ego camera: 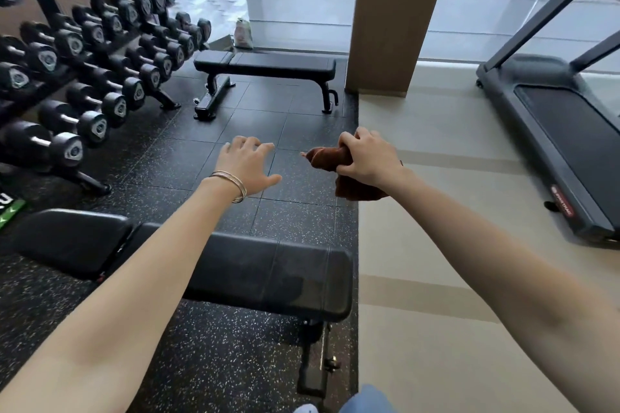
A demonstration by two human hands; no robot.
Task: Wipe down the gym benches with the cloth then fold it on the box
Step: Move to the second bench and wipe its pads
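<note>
A black padded gym bench (268,275) lies across the view just below my arms. A second black bench (285,64) stands farther off by the window. My right hand (367,157) is held out over the floor beyond the near bench, shut on a bunched brown cloth (327,157) that hangs below my wrist. My left hand (248,166), with thin bangles on the wrist, is stretched out palm down, fingers spread, holding nothing. No box is in view.
A long dumbbell rack (84,54) fills the left side. A wooden pillar (392,17) rises behind the far bench. A treadmill (557,131) stands on the pale floor at right. A small bag (243,32) sits by the window.
</note>
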